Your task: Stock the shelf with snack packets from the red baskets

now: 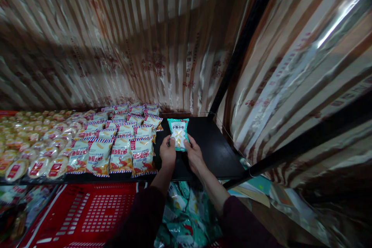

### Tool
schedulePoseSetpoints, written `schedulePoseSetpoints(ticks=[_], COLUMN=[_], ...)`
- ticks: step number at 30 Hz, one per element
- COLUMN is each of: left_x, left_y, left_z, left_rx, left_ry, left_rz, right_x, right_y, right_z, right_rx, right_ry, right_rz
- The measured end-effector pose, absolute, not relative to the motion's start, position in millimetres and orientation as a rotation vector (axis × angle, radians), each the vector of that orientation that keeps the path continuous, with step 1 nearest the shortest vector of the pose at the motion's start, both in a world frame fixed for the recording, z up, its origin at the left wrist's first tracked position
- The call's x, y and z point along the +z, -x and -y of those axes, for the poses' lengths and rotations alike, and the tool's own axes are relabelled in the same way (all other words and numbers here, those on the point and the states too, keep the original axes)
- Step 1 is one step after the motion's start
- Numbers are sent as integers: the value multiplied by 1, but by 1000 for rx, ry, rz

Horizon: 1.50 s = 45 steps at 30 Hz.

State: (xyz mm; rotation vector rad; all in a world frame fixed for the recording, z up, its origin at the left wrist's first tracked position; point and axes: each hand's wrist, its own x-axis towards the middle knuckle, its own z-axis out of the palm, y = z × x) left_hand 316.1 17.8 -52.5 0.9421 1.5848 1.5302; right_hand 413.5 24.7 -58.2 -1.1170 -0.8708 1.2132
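Dark sleeves (244,217) come in from the bottom of the view, closest of all, and out of them both forearms reach forward over the shelf's front edge. And there's the catch: one green-and-white packet (178,133), upright with its printed front facing the camera, held between the left hand (167,153) and the right hand (194,153). Left fingers are closed on its lower left side, thumb over the front; right fingers match them on the lower right, thumb on the front too. It's a two-handed grip, and the packet is at the black shelf (216,147), over its bare stretch; whether its base touches down, I cannot tell.

Just to the left, what a crowd! Striped-edge snack packets (142,157) stand in rows running toward the back, fronts facing out. Further left, round wrapped snacks (37,166) pack the shelf, overlapping one another.

Down below, a red basket (107,209) with slotted walls sits left of the forearms, while a heap of green packets (186,213) shows between and beneath them. Over on the right, a black pole (241,46) slants up past the shelf's corner, and wrinkled striped sheeting (145,46) hangs behind everything.
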Motion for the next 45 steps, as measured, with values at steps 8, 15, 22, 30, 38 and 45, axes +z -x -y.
schedulePoseSetpoints(ticks=[8,15,22,30,38,45], left_x=[-44,-31,-28,-31,-44,-44], left_y=[-319,-321,-321,-319,-316,-314], left_z=[-66,-88,-100,-110,-117,-118], left_rx=[1409,1351,1294,1222,1250,1246], left_ry=[-948,-991,-1125,-1225,-1203,-1215], left_rz=[-1868,-1982,-2012,-2061,-2071,-2059], right_x=[-64,-78,-87,-91,-79,-72], right_y=[-401,-394,-382,-375,-377,-369], right_z=[-81,-123,-154,-173,-179,-179], right_rx=[1240,1193,1096,1067,773,652], right_ry=[1120,1108,1135,1217,1495,1618], right_rz=[858,866,938,1015,1339,1413])
